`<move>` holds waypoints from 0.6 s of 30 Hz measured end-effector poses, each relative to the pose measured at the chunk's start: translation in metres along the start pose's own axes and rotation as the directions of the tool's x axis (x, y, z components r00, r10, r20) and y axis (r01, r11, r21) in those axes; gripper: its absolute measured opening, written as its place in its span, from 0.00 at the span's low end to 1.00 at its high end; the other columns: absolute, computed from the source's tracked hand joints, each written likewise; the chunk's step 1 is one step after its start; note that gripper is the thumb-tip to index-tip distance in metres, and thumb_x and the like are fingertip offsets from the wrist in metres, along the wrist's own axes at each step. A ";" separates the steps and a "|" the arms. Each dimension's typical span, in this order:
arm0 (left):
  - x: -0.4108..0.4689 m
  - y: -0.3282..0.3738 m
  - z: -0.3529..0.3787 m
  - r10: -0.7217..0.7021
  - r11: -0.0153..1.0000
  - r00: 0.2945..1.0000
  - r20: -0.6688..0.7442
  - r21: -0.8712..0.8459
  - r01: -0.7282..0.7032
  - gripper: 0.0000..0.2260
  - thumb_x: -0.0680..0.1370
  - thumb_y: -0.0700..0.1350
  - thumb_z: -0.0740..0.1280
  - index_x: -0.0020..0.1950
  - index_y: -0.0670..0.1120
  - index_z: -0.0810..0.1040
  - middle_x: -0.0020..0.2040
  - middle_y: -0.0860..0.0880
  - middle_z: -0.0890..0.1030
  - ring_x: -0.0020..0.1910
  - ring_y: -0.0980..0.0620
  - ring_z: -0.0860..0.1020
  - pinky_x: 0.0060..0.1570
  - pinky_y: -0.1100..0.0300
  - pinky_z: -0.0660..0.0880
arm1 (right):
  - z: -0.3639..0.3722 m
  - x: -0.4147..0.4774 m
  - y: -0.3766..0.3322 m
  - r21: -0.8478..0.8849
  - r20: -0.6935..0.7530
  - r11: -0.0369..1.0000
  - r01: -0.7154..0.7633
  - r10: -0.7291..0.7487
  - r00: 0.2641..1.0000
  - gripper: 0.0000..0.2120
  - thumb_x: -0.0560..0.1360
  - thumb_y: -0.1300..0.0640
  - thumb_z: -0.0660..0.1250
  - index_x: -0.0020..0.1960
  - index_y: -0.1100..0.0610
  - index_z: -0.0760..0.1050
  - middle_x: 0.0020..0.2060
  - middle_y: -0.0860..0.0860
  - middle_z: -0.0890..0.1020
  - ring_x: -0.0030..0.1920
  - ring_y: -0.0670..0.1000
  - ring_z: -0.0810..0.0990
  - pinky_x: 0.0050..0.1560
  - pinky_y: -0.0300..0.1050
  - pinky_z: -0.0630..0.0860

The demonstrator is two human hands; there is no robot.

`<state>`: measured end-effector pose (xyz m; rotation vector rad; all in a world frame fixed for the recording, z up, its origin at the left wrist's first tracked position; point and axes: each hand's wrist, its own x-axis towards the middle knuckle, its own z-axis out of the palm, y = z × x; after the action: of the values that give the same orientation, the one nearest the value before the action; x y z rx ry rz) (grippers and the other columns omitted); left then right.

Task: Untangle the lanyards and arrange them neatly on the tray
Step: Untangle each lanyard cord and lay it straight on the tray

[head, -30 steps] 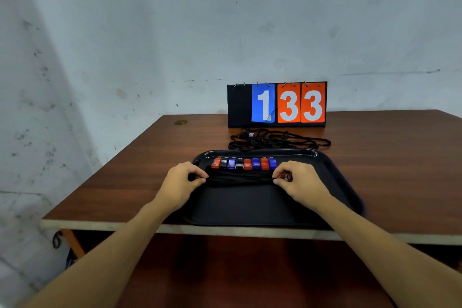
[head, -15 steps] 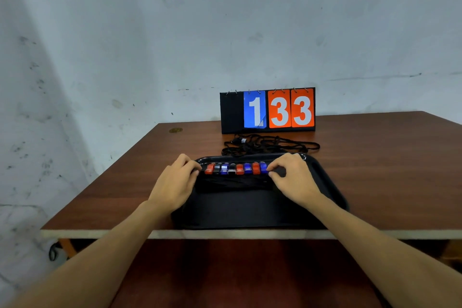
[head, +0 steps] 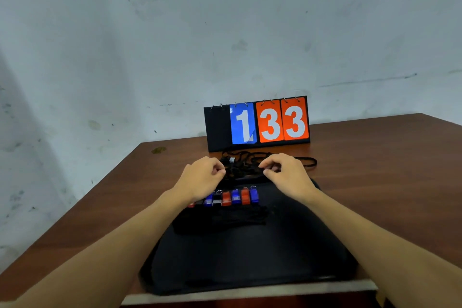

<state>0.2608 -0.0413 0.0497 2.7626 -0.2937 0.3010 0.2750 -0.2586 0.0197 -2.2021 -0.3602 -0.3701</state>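
Fingers curled, the left hand [head: 203, 177] and right hand [head: 287, 174] have moved off the row of coloured clips [head: 231, 197] on the tray [head: 250, 260] to the tangled lanyards [head: 246, 166] just beyond its far rim; blur hides whether either pinches a cord, and the left wrist covers the row's end.

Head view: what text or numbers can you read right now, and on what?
"1": white on the blue card of the flip scoreboard.
"3": white on the middle orange card.
"3": white on the right orange card.
The coloured clips on the tray: too small and blurred to read any marking.
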 end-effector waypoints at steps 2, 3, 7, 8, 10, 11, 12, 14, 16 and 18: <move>0.017 0.003 0.004 0.010 1.000 0.999 0.043 -0.003 -0.010 0.09 0.80 0.50 0.61 0.56 0.50 0.78 0.50 0.53 0.76 0.52 0.53 0.75 0.61 0.48 0.71 | 0.001 0.010 0.008 0.018 0.003 1.000 -0.005 0.005 1.000 0.09 0.76 0.62 0.67 0.53 0.53 0.80 0.51 0.49 0.80 0.49 0.46 0.78 0.50 0.34 0.73; 0.025 0.004 0.007 0.033 0.999 0.998 0.062 -0.004 -0.033 0.09 0.79 0.49 0.61 0.56 0.50 0.78 0.50 0.52 0.76 0.51 0.53 0.75 0.60 0.49 0.72 | 0.001 0.014 0.012 0.023 0.005 1.000 -0.004 0.004 1.000 0.09 0.76 0.62 0.66 0.53 0.53 0.80 0.51 0.49 0.81 0.48 0.46 0.78 0.48 0.31 0.72; 0.050 0.004 0.012 0.122 0.977 0.966 0.226 0.142 -0.157 0.12 0.79 0.50 0.62 0.61 0.53 0.76 0.50 0.52 0.73 0.50 0.53 0.75 0.57 0.54 0.73 | 0.001 0.026 0.024 0.029 0.016 1.000 0.009 -0.009 1.000 0.09 0.76 0.61 0.66 0.54 0.53 0.80 0.49 0.47 0.80 0.46 0.44 0.78 0.42 0.28 0.70; 0.054 0.004 0.013 0.123 0.968 0.959 0.255 0.184 -0.173 0.12 0.79 0.51 0.62 0.61 0.53 0.76 0.50 0.53 0.73 0.50 0.53 0.75 0.57 0.54 0.72 | 0.001 0.029 0.026 0.030 0.017 0.999 0.012 -0.013 1.000 0.09 0.76 0.61 0.66 0.53 0.53 0.80 0.49 0.47 0.80 0.46 0.43 0.77 0.42 0.27 0.70; 0.060 0.004 0.015 0.118 0.952 0.948 0.295 0.239 -0.193 0.11 0.79 0.52 0.63 0.60 0.52 0.77 0.48 0.54 0.74 0.50 0.54 0.74 0.56 0.55 0.71 | 0.000 0.033 0.029 0.042 0.022 0.999 0.015 -0.016 1.000 0.09 0.76 0.61 0.66 0.53 0.52 0.80 0.50 0.47 0.81 0.46 0.43 0.77 0.41 0.27 0.69; 0.061 0.004 0.017 0.120 0.944 0.943 0.311 0.259 -0.206 0.10 0.79 0.51 0.63 0.58 0.52 0.78 0.48 0.54 0.75 0.49 0.55 0.74 0.55 0.55 0.70 | -0.001 0.034 0.031 0.050 0.028 0.999 0.014 -0.015 1.000 0.09 0.76 0.61 0.66 0.53 0.52 0.80 0.50 0.46 0.81 0.46 0.43 0.77 0.41 0.27 0.70; 0.063 0.004 0.019 0.124 0.937 0.940 0.319 0.273 -0.216 0.09 0.78 0.50 0.64 0.57 0.52 0.79 0.49 0.54 0.77 0.50 0.55 0.74 0.56 0.55 0.70 | -0.001 0.036 0.031 0.058 0.032 0.998 0.013 -0.015 0.999 0.09 0.76 0.61 0.66 0.53 0.53 0.80 0.50 0.46 0.81 0.47 0.43 0.77 0.42 0.27 0.70; 0.065 0.002 0.021 0.133 0.937 0.949 0.285 0.276 -0.214 0.08 0.77 0.47 0.66 0.55 0.50 0.80 0.50 0.53 0.79 0.50 0.54 0.76 0.57 0.55 0.71 | -0.001 0.038 0.032 0.069 0.035 0.997 0.016 -0.019 0.999 0.08 0.77 0.61 0.66 0.53 0.53 0.80 0.49 0.46 0.80 0.47 0.43 0.77 0.42 0.28 0.70; 0.068 0.000 0.021 0.141 0.957 0.970 0.200 0.225 -0.185 0.06 0.77 0.46 0.67 0.52 0.49 0.81 0.49 0.53 0.80 0.49 0.54 0.78 0.54 0.57 0.74 | 0.000 0.039 0.033 0.069 0.042 0.997 0.018 -0.021 0.999 0.08 0.76 0.61 0.66 0.53 0.52 0.80 0.48 0.45 0.80 0.47 0.44 0.78 0.41 0.28 0.71; 0.072 0.002 0.017 0.104 0.993 0.988 0.110 0.042 -0.110 0.04 0.77 0.45 0.68 0.48 0.48 0.81 0.46 0.54 0.80 0.47 0.56 0.78 0.48 0.64 0.74 | -0.001 0.040 0.033 0.061 0.059 0.998 0.017 -0.021 0.998 0.08 0.76 0.61 0.66 0.53 0.52 0.80 0.48 0.46 0.79 0.48 0.44 0.78 0.41 0.28 0.71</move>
<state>0.3320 -0.0613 0.0522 2.8209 -0.4692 0.1884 0.3238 -0.2734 0.0123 -2.1549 -0.4202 -0.3005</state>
